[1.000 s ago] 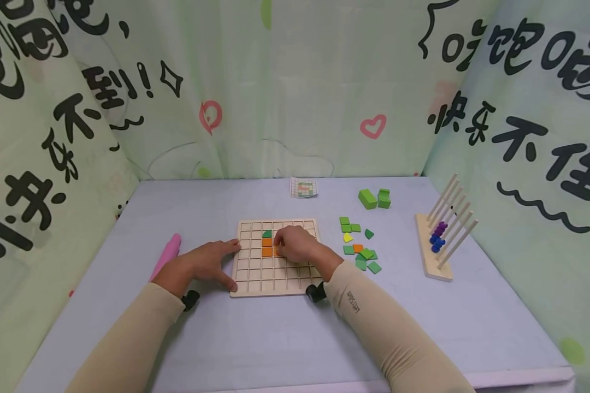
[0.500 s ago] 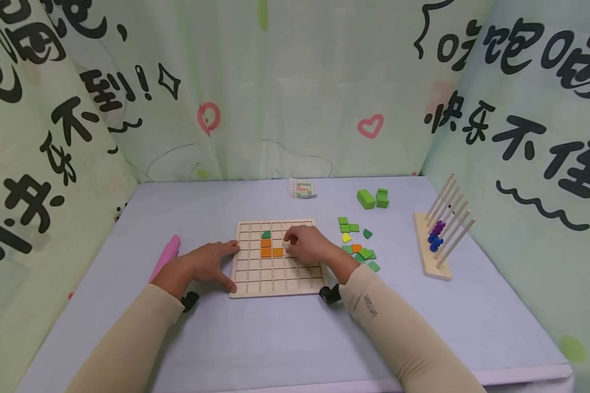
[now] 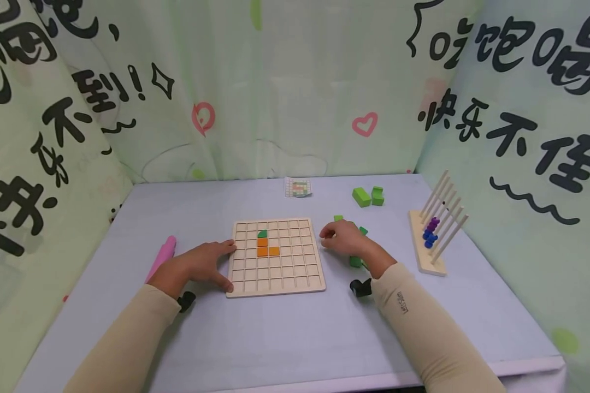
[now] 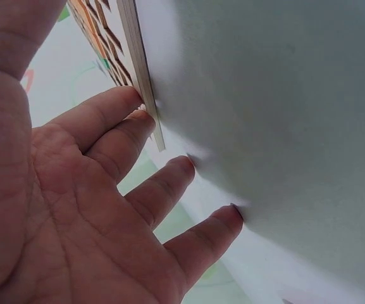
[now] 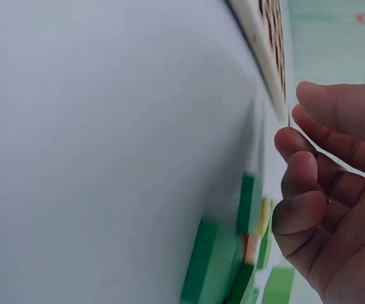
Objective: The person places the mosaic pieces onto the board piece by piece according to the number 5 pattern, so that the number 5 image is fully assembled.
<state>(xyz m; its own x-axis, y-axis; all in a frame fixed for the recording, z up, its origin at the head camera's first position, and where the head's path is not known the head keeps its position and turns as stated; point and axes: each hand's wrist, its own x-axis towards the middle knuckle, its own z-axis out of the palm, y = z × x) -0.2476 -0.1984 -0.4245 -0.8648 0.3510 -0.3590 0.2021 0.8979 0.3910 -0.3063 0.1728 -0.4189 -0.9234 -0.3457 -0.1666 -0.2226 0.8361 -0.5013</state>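
A square wooden grid board (image 3: pixel 295 267) lies on the table with three orange square tiles (image 3: pixel 263 251) and a green tile with a rounded corner (image 3: pixel 263 234) in its cells. At the board's left edge rests my left hand (image 3: pixel 201 265), thumb and fingers spread; in the left wrist view, two fingertips (image 4: pixel 135 98) touch the board's side. My right hand (image 3: pixel 349 240) hovers right of the board over loose green tiles (image 3: pixel 355 262), partly hiding them. Its fingers are loosely curled with nothing between them. Green, yellow and orange pieces lie below it in the right wrist view.
Behind the board lies a small pattern card (image 3: pixel 298 188). Green blocks (image 3: pixel 361 197) stand at the back right. A wooden peg stand (image 3: pixel 426 256) with blue and purple beads is at the far right, and a pink object (image 3: pixel 163 255) lies beside the left forearm.
My right hand has let go of an orange tile on the board and moved right, off the board and over the loose tiles. My left hand stays at the board's edge.
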